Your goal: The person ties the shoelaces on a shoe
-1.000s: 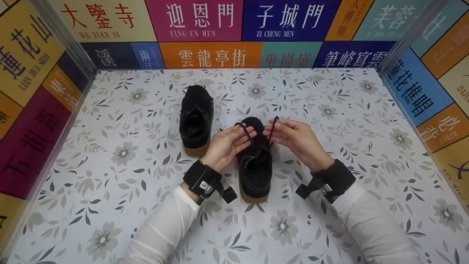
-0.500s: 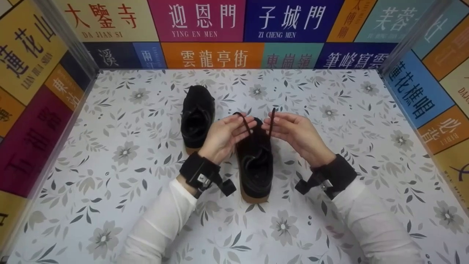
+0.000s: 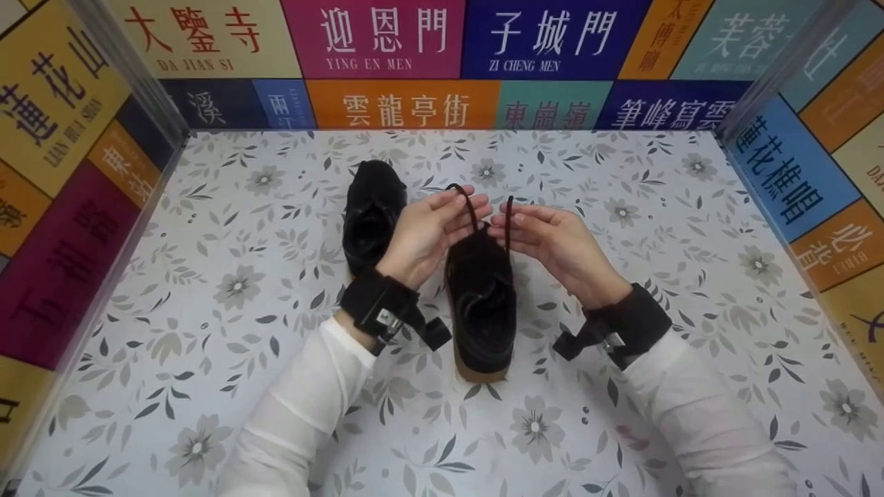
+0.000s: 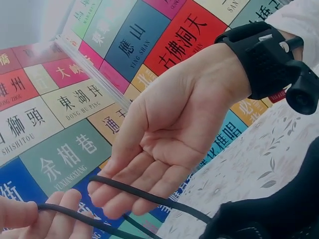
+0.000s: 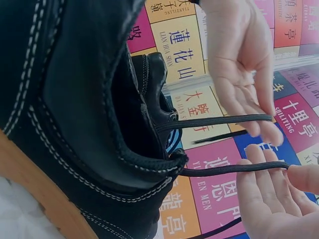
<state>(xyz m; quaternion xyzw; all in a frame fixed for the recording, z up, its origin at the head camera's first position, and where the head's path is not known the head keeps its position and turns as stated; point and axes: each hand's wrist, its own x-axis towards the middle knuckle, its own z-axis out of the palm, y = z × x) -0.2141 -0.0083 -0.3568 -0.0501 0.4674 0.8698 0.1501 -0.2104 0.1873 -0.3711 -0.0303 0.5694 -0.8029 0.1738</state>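
A black lace-up shoe (image 3: 481, 324) with a tan sole sits mid-table, toe pointing away from me. My left hand (image 3: 429, 231) pinches one dark lace (image 3: 472, 209) between thumb and fingers, above the toe's left side. The other lace (image 3: 509, 224) runs up to my right hand (image 3: 552, 231), which pinches it near its tip. In the right wrist view both laces rise taut from the shoe (image 5: 84, 149), across the flat fingers of each hand. The left wrist view shows the right hand (image 4: 174, 114) palm up, its lace (image 4: 144, 195) lying over the fingers.
A matching black shoe (image 3: 373, 214) stands to the left and farther back, partly behind my left hand. The flower-patterned tabletop (image 3: 532, 428) is bounded by colourful lettered panels (image 3: 387, 103) at the back and both sides.
Both hands have moved away from me and drawn together slightly, carrying the lace ends past the toe. More lace length shows. The nearer shoe has stayed in place.
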